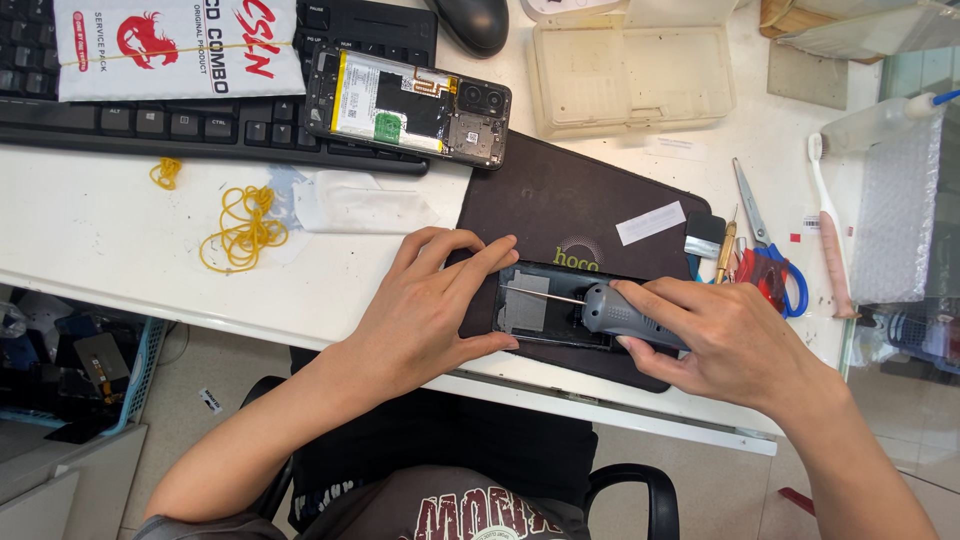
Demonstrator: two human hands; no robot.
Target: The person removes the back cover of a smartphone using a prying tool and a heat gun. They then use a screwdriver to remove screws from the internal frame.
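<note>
A black phone frame (545,285) lies on a dark work mat (570,200) at the desk's near edge. My left hand (430,305) rests on its left end, fingers spread over it. My right hand (720,340) grips a grey-handled screwdriver (620,315). The thin metal shaft points left across the frame's inside. An opened phone (408,105) with battery and circuit board exposed sits on the keyboard's right end, apart from both hands.
A black keyboard (200,120) carries a white packet (175,45). Yellow rubber bands (243,230) lie on the white desk. A clear plastic box (630,75), scissors with blue and red handles (765,250), a toothbrush (825,210) and bubble wrap (895,215) stand right.
</note>
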